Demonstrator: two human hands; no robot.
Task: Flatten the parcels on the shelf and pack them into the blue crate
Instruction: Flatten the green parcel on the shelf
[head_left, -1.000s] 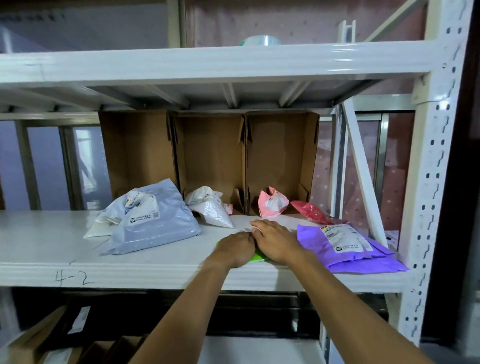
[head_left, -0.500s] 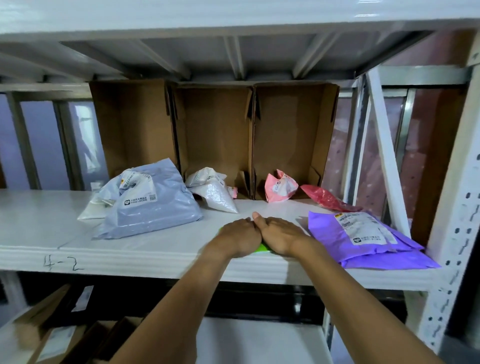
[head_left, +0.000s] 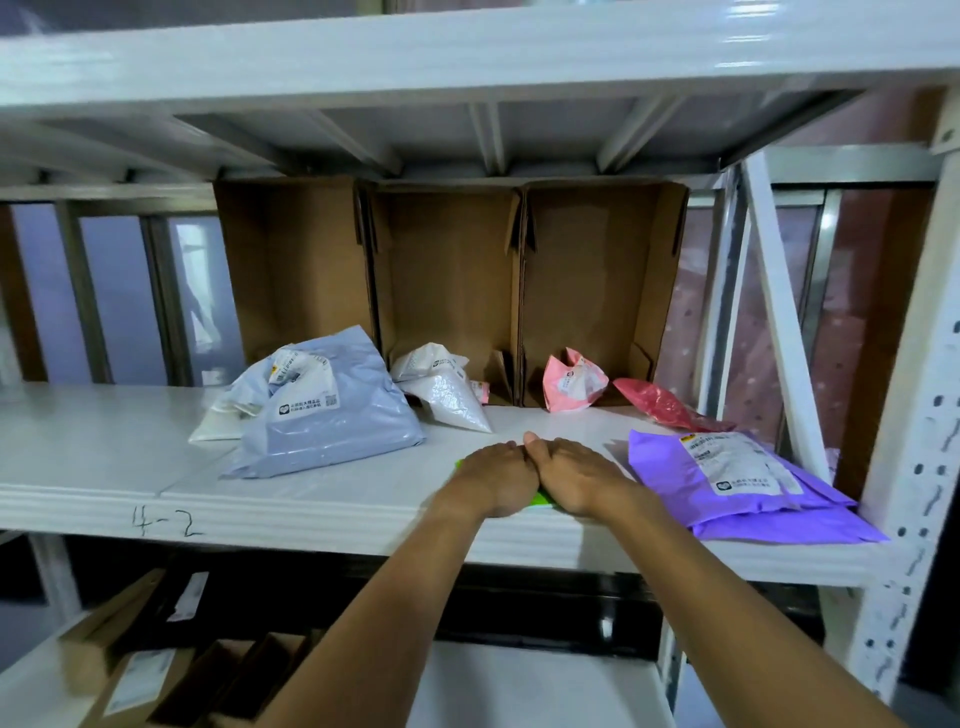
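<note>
A head-worn camera looks forward and down at a white metal shelf (head_left: 311, 499), with "4-2" handwritten on its front edge. Two bare forearms reach in from the bottom of the picture.

The left hand (head_left: 493, 480) and the right hand (head_left: 576, 480) lie side by side, touching at the thumbs, palms down and fingers spread flat. Both press on one green parcel (head_left: 540, 500) near the front edge of the shelf. Only thin green slivers show between and beside the hands; neither hand is curled around it.

Seven parcels can be counted on the shelf, the green one included. To the left sits a large pale blue parcel (head_left: 332, 415), puffed up, with a white label. A white parcel (head_left: 218, 423) pokes out from under its left side. Behind the hands is a crumpled white parcel (head_left: 447, 389). Further right stands a crumpled pink parcel (head_left: 571, 384), then a red parcel (head_left: 660, 402) lying beside it. At the far right a purple parcel (head_left: 727, 483) with a white label lies flat, overhanging the front edge; it may be more than one layer, but this cannot be told.

Three open cardboard boxes (head_left: 452, 280) stand in a row at the back of the shelf, turned on their sides.

On the lower level, at bottom left, several more cardboard boxes (head_left: 130, 686) are partly visible.
</note>
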